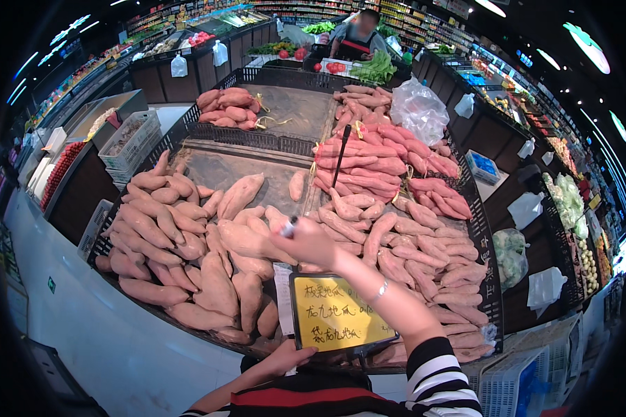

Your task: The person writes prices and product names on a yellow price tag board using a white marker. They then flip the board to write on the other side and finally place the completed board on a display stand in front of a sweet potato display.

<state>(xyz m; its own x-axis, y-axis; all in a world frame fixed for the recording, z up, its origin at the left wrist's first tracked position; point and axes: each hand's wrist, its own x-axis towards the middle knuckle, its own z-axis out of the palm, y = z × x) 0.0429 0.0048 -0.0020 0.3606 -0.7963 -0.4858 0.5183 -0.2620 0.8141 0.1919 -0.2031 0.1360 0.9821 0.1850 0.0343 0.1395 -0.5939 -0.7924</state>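
My right hand (313, 242) is raised over the sweet potatoes (250, 240), blurred, closed around a short marker (289, 227) with a dark end. At the bin's front edge, my left hand (288, 357) grips the lower left corner of a yellow sign (334, 323). The sign has a black frame and handwriting in dark ink. My right forearm covers part of its right side. A white paper slip (284, 298) stands upright just left of the sign. Tan sweet potatoes (148, 224) are heaped on the left, with thinner ones (412, 260) on the right.
Black crate walls (482, 234) rim the display. Bundled reddish sweet potatoes (365, 161) surround an upright black rod (341, 156). A clear plastic bag (420, 110) lies behind them. Another person (356, 39) is behind the far side. White crates (527, 375) stand at right.
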